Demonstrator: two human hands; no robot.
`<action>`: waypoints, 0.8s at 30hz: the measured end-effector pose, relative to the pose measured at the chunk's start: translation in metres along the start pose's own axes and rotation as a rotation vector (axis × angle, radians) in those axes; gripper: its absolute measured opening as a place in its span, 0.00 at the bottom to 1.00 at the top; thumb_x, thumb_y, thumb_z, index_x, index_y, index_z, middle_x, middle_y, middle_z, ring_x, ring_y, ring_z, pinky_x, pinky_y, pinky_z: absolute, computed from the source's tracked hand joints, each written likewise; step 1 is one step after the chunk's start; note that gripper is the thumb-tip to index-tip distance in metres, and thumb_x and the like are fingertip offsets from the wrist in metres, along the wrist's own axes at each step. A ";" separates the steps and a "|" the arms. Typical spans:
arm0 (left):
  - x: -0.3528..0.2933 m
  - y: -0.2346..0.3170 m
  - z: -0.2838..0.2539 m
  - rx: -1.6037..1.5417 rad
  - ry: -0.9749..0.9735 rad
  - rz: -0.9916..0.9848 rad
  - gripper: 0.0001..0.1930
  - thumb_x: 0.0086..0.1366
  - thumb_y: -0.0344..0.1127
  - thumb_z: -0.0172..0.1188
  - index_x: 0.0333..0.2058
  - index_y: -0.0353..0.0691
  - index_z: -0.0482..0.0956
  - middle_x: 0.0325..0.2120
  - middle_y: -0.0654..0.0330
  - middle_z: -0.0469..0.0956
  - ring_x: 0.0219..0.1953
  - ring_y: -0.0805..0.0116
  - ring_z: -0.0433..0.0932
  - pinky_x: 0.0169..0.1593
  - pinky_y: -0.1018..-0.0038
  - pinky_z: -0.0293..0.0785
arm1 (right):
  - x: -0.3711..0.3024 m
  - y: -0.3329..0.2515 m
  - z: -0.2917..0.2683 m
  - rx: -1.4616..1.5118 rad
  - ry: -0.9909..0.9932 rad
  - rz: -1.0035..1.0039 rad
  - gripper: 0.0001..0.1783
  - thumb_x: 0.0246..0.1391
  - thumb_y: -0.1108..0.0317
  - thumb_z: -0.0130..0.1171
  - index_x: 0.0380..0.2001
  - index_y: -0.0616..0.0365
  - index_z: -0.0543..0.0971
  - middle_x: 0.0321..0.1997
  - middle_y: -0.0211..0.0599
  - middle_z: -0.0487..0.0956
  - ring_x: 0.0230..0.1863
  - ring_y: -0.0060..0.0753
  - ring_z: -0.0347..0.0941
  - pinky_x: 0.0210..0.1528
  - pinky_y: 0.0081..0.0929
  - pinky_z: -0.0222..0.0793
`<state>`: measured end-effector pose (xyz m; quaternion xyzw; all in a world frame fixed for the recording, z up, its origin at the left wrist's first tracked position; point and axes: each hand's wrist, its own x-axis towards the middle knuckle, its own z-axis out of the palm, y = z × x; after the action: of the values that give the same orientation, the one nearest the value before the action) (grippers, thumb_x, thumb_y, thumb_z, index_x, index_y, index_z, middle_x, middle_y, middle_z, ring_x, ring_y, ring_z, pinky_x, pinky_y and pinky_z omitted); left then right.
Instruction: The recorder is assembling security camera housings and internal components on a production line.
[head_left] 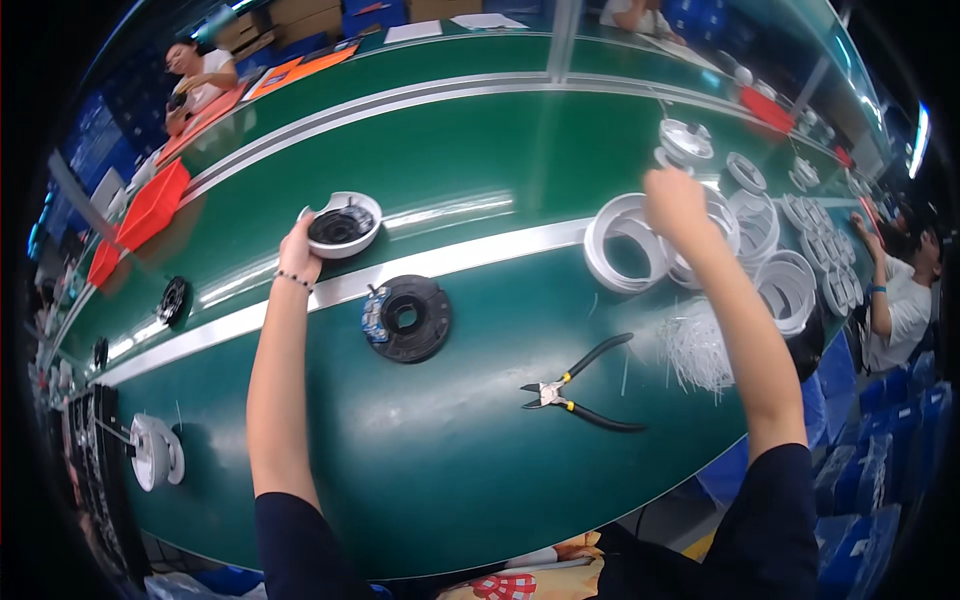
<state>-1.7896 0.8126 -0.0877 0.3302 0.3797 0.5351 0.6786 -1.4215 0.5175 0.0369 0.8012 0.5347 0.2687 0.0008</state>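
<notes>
My left hand (298,249) is wrapped round the edge of a white bowl-shaped housing (372,222) with a black round part (340,226) inside it. It is held above the metal strip between the belt and the bench. On the bench to its right lies a black disc (425,318) with a central hole and a blue circuit board (375,315) at its side. My right hand (677,205) reaches over the white rings (603,250), fingers curled and mostly hidden. Just beyond its fingertips stands a white round assembly (686,140); whether the hand touches it I cannot tell.
Black-handled cutting pliers (550,393) lie spread on the bench. Right of them are a heap of clear thin strips (697,345) and more white rings (787,290). A white unit (152,452) stands at the left edge. Red trays (150,208) and co-workers flank the green belt (450,140).
</notes>
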 end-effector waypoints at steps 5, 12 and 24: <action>-0.071 0.013 0.013 1.148 0.194 1.140 0.25 0.50 0.34 0.57 0.48 0.33 0.63 0.47 0.45 0.63 0.52 0.52 0.60 0.54 0.67 0.57 | 0.014 0.002 0.003 -0.095 -0.074 -0.031 0.04 0.32 0.79 0.54 0.18 0.61 0.76 0.25 0.48 0.75 0.30 0.46 0.74 0.30 0.36 0.71; -0.133 -0.006 0.013 1.172 -0.438 0.449 0.20 0.50 0.37 0.60 0.41 0.35 0.72 0.32 0.54 0.77 0.35 0.65 0.76 0.40 0.72 0.71 | 0.030 -0.003 0.008 -0.173 -0.164 -0.110 0.06 0.29 0.80 0.55 0.18 0.61 0.75 0.26 0.47 0.75 0.32 0.45 0.74 0.31 0.35 0.71; -0.191 0.027 -0.010 0.708 -0.310 0.020 0.45 0.48 0.23 0.52 0.59 0.36 0.32 0.41 0.50 0.65 0.29 0.72 0.71 0.29 0.79 0.69 | -0.001 -0.143 -0.064 0.269 0.264 -0.964 0.07 0.34 0.74 0.54 0.23 0.56 0.76 0.14 0.37 0.73 0.18 0.36 0.72 0.18 0.30 0.67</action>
<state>-1.8374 0.6325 -0.0391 0.6248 0.4307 0.3211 0.5665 -1.5716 0.5598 0.0504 0.4162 0.8684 0.2655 -0.0460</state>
